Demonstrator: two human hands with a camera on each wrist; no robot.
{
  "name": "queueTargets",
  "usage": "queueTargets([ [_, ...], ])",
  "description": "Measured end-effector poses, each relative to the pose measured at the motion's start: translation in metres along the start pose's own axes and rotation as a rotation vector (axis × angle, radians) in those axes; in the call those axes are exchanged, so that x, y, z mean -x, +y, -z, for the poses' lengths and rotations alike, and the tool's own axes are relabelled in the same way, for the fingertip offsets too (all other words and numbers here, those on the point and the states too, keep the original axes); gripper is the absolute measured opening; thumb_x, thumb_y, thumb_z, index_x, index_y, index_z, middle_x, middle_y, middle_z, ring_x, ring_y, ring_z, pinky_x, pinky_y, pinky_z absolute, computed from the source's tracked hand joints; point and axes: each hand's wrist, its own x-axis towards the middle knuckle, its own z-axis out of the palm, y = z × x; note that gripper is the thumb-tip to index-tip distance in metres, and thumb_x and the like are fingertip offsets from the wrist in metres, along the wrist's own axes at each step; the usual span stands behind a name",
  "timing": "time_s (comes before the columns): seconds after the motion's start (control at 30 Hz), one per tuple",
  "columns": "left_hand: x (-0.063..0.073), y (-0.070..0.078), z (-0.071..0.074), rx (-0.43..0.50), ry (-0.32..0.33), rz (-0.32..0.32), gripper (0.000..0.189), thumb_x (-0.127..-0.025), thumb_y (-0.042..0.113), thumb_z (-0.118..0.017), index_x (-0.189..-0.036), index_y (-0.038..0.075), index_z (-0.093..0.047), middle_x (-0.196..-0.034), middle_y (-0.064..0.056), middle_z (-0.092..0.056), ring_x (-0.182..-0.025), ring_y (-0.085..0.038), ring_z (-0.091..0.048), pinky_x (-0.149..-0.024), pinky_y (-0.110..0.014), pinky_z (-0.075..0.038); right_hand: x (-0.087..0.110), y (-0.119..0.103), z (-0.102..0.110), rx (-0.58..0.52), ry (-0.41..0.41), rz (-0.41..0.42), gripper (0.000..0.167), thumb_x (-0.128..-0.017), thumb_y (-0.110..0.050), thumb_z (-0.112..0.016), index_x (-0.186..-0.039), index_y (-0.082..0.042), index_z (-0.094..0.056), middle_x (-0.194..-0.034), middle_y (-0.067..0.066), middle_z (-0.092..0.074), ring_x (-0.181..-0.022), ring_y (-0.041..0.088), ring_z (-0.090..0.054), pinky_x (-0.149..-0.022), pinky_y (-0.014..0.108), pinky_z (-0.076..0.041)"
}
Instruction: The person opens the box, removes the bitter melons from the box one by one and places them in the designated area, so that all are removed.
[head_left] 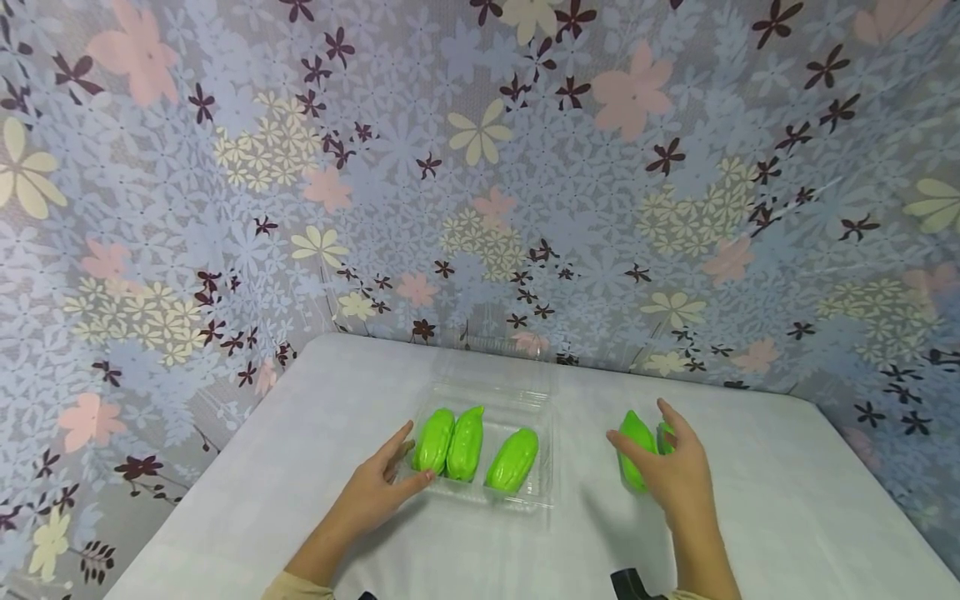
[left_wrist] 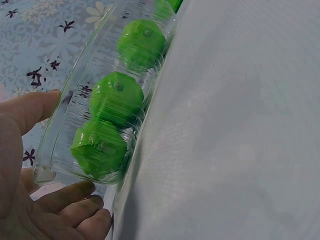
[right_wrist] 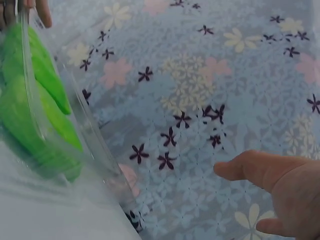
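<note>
A clear plastic container (head_left: 546, 467) stands on the white-covered table with three bright green, ridged gourd-shaped pieces in it. Two of them, a left piece (head_left: 433, 442) and a middle piece (head_left: 466, 446), lie side by side; the right piece (head_left: 513, 460) lies apart. My left hand (head_left: 378, 492) holds the container's near left corner, thumb and fingers around it. To the right, my right hand (head_left: 678, 467) hovers with thumb and fingers spread, holding nothing. Just beyond it lie a green piece (head_left: 634, 442) and another (head_left: 664, 437), mostly hidden by the fingers.
The container's clear lid (head_left: 495, 362) is folded back toward the wall. A flower-patterned covering (head_left: 480, 208) rises behind the white tabletop (head_left: 315, 417) and around its sides. Dark straps (head_left: 628, 583) show near the wrists.
</note>
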Motion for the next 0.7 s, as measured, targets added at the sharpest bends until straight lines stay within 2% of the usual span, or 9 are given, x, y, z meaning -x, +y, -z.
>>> queueTargets([
  [0.13, -0.001, -0.001, 0.0, 0.002, 0.002, -0.005, 0.085, -0.089, 0.04, -0.078, -0.158, 0.015, -0.035, -0.146, -0.02, -0.051, -0.133, -0.042, -0.048, -0.109, -0.051, -0.042, 0.007, -0.006, -0.003, -0.074, -0.043, 0.04, 0.11, -0.08, -0.044, -0.085, -0.163, -0.016, -0.018, -0.165, 0.014, -0.02, -0.146, 0.042, -0.026, -0.11, 0.066, -0.034],
  [0.3, -0.001, -0.003, -0.001, 0.006, -0.002, -0.006, 0.085, -0.089, 0.04, -0.078, -0.158, 0.015, -0.035, -0.147, -0.021, -0.051, -0.133, -0.042, -0.048, -0.109, -0.051, -0.041, 0.012, -0.015, -0.012, -0.068, -0.123, 0.069, 0.106, -0.081, -0.045, -0.084, -0.162, -0.017, -0.022, -0.163, 0.021, -0.024, -0.146, 0.043, -0.026, -0.107, 0.066, -0.038],
  [0.5, -0.002, -0.005, -0.001, 0.007, 0.0, 0.011, 0.086, -0.089, 0.041, -0.078, -0.159, 0.017, -0.034, -0.147, -0.02, -0.05, -0.134, -0.041, -0.048, -0.11, -0.05, -0.04, 0.017, -0.02, -0.022, -0.124, -0.2, 0.119, 0.097, -0.083, -0.037, -0.084, -0.16, -0.016, -0.029, -0.163, 0.009, -0.028, -0.145, 0.037, -0.032, -0.104, 0.059, -0.045],
  [0.7, -0.004, -0.007, -0.001, -0.005, 0.0, 0.003, 0.086, -0.089, 0.043, -0.077, -0.159, 0.017, -0.034, -0.147, -0.02, -0.05, -0.134, -0.042, -0.048, -0.11, -0.05, -0.041, 0.019, -0.021, -0.027, -0.181, -0.225, 0.148, 0.095, -0.083, -0.034, -0.086, -0.159, -0.016, -0.031, -0.162, 0.007, -0.03, -0.143, 0.035, -0.036, -0.103, 0.055, -0.049],
])
